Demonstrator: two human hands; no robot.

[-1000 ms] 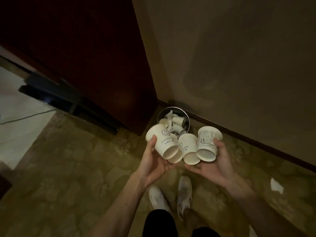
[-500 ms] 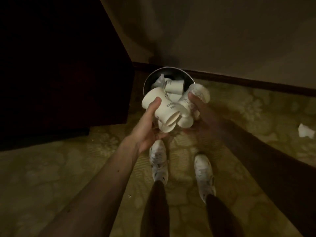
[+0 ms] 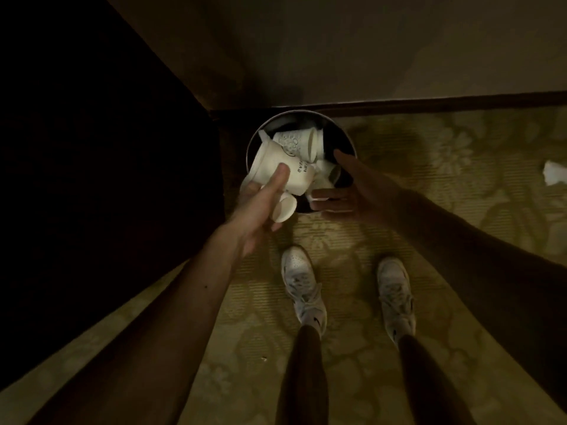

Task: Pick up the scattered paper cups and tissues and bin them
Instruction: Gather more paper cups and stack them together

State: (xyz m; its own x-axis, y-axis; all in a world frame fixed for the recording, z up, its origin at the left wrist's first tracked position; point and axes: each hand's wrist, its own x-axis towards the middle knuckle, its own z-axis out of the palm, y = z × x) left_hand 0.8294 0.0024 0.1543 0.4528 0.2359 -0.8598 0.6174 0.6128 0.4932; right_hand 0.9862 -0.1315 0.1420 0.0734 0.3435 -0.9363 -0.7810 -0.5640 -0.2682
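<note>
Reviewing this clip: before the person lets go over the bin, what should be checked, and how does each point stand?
1. Position: ok; the left hand is above the bin.
2. Release: not ok; the left thumb pinches the large cup.
3. Clear of the near rim: cannot tell; the small cup under the left palm may drop outside.
4. Emptied: ok; the right hand has straight fingers over the bin.
5. Room inside: cannot tell; binned cups pile near the rim.
6. Floor litter gone: not ok; a tissue lies on the carpet, right.
</note>
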